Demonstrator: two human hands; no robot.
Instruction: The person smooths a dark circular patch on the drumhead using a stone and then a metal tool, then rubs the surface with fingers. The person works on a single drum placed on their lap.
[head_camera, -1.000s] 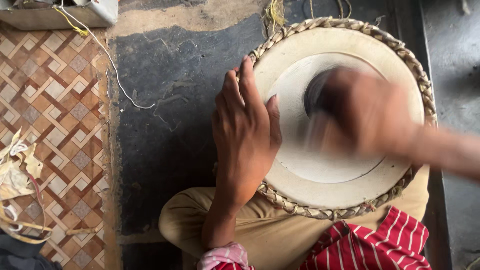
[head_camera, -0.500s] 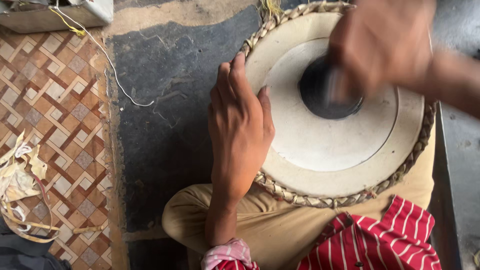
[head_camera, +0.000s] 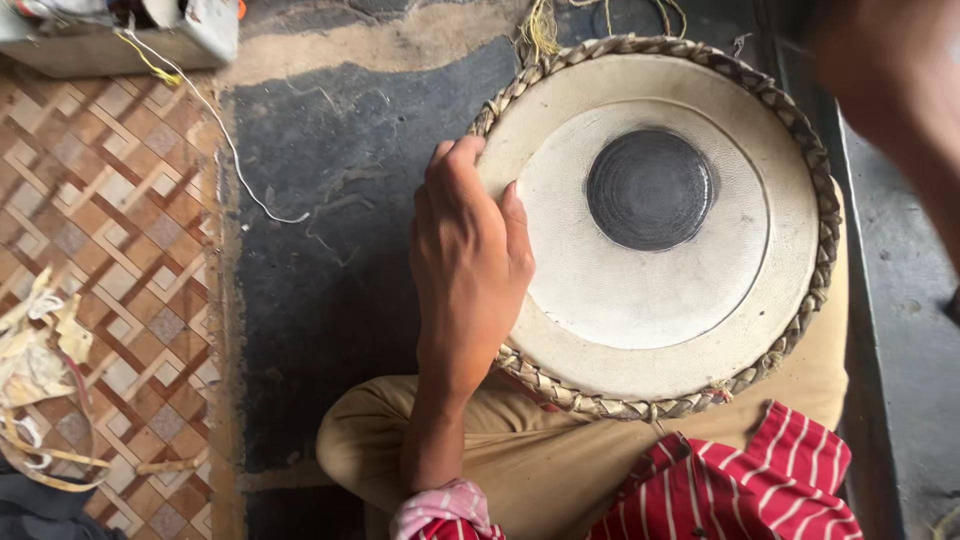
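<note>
Left hand on a round drum resting in the lap

The drum (head_camera: 660, 300) sits on tan trousers (head_camera: 520, 460), its pale, matte skin ringed by a braided straw-coloured rim (head_camera: 820, 230) and marked with a dark, finely ridged circle (head_camera: 650, 190) off centre. The left hand (head_camera: 470, 260) lies flat on the drum's left edge, fingers together, gripping nothing. The right hand (head_camera: 900, 90) is a blur at the upper right, raised above the drum; whether it holds anything cannot be told. A patterned woven mat (head_camera: 100, 250) lies to the left.

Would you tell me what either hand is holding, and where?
The left hand steadies the drum at its left rim; the blurred right hand appears empty.
</note>
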